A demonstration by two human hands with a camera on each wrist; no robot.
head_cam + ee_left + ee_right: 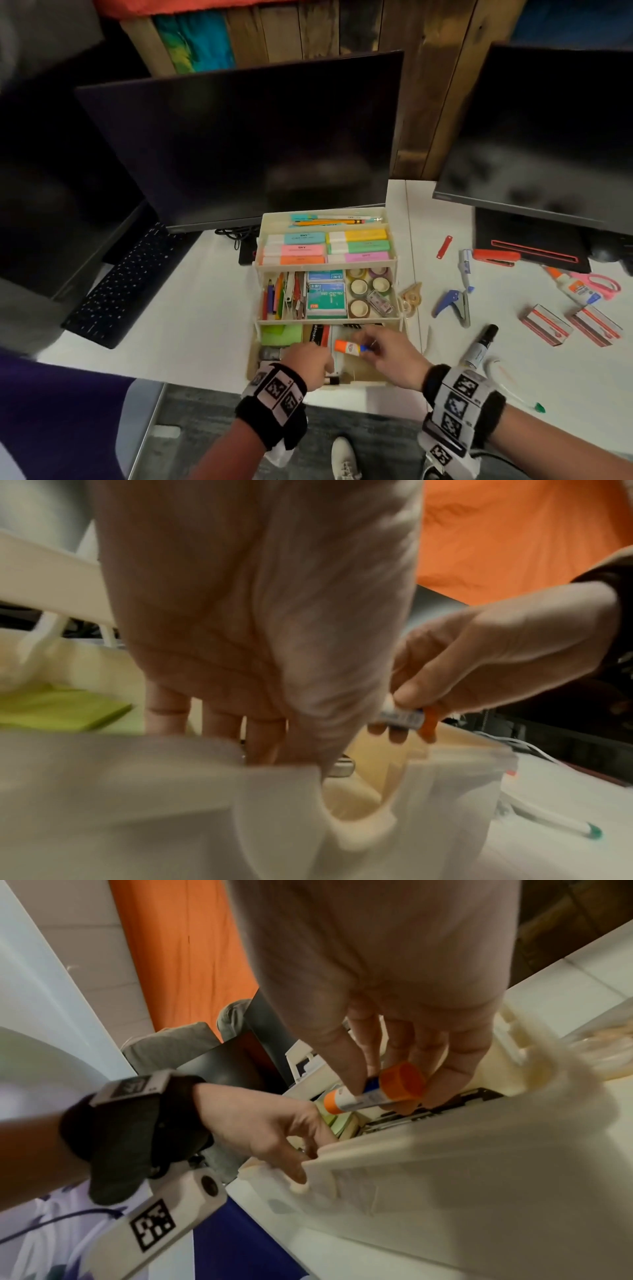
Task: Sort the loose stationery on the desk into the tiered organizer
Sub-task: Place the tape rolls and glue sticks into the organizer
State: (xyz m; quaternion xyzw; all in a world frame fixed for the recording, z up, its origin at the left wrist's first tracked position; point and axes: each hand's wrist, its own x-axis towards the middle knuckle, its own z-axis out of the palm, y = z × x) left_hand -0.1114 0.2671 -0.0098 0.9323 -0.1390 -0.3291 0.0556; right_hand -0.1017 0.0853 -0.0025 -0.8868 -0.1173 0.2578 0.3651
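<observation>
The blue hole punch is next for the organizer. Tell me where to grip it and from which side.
Take the blue hole punch across its blue handle, at the end farther from the metal jaw, coming from above. It lies flat on the white desk with free space on both sides, so a top-down grip across the narrow handle looks simplest. The right hand is nearer, but it now holds the glue stick.

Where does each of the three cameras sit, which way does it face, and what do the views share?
Head: on the person's head, looking forward and down at the tiered organizer; both forearms show.
Left wrist: along the left hand reaching into the bottom tier.
Right wrist: along the right hand, which pinches the glue stick.
Shared: all three show both hands and the glue stick; both wrist views also show the organizer's front wall.
</observation>
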